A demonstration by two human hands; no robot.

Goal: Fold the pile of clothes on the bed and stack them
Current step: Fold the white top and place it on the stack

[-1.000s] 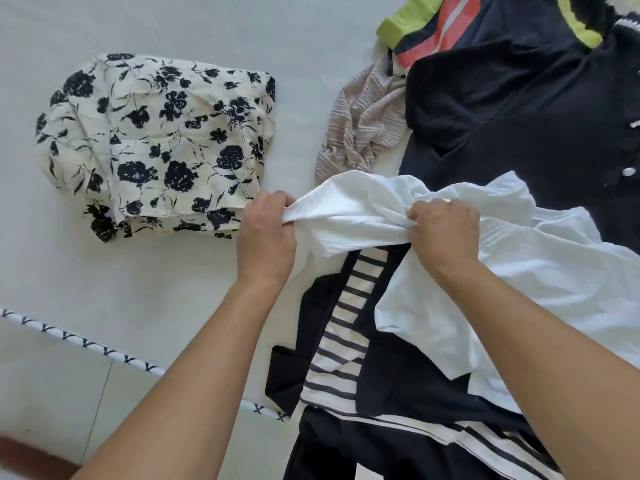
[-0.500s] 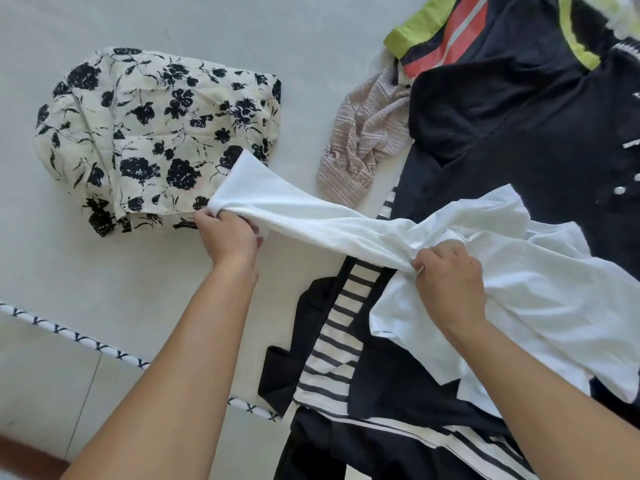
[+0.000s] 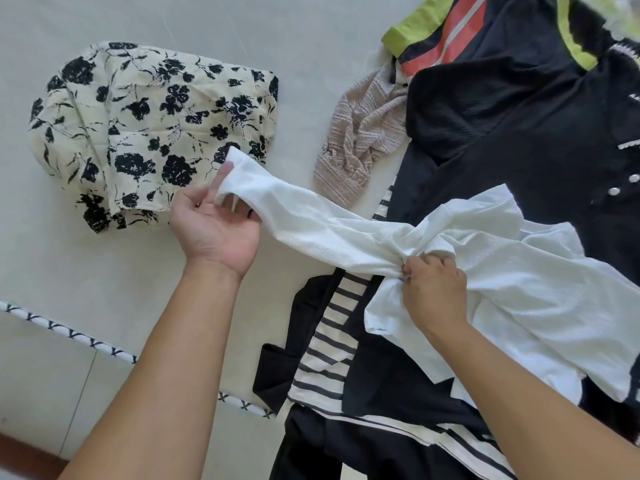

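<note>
At the bunched middle of the white top [image 3: 433, 268], your right hand [image 3: 434, 292] has its fingers curled into the fabric, pinching a gather so the body stays anchored while the sleeve is drawn out; your left hand [image 3: 216, 226] lies palm up with fingers loosely curled under the cuff end, thumb and fingertips touching the cloth rather than clamping it, which I judge is to feel the sleeve straight; the sleeve spans between both hands, its cuff just over the edge of the folded floral garment [image 3: 152, 129]; that one sits apart on the pale bed sheet [image 3: 69, 258], likely as the base of the stack; the white top rests on the unfolded pile [image 3: 519, 140] of dark, striped and lace pieces, so most of the folding looks ahead of you.
</note>
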